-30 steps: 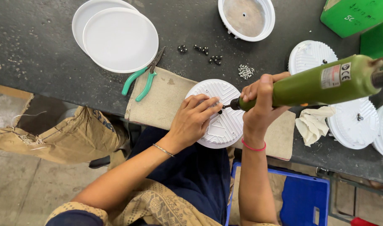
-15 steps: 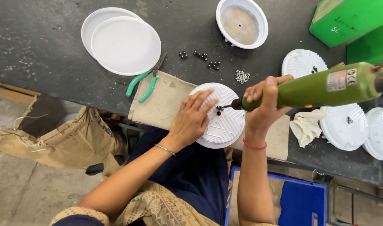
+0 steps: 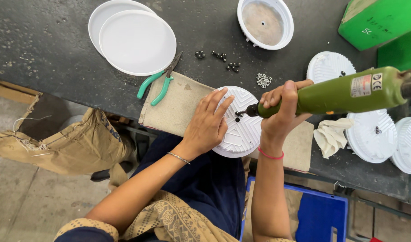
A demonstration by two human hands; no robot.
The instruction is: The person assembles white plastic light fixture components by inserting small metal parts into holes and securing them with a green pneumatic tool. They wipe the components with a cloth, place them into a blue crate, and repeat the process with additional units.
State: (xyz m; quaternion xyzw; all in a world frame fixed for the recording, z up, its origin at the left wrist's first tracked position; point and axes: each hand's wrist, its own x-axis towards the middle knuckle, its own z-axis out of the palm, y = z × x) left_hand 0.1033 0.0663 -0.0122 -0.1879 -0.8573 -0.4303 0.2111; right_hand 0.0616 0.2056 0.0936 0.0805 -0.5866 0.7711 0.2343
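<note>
Green electric screwdriver (image 3: 340, 95) gripped in the right hand (image 3: 282, 107) meets the white ribbed disc (image 3: 241, 130), left hand (image 3: 210, 123) fingers spread flat at nine o'clock; next, steady downward pressure.

Two stacked white discs (image 3: 136, 41) and teal-handled pliers (image 3: 157, 84) lie up-left of the grip; a white round housing (image 3: 264, 22) and loose dark screws (image 3: 223, 57) sit above; crumpled rag (image 3: 331, 134), green bins (image 3: 380, 22) to the right.
</note>
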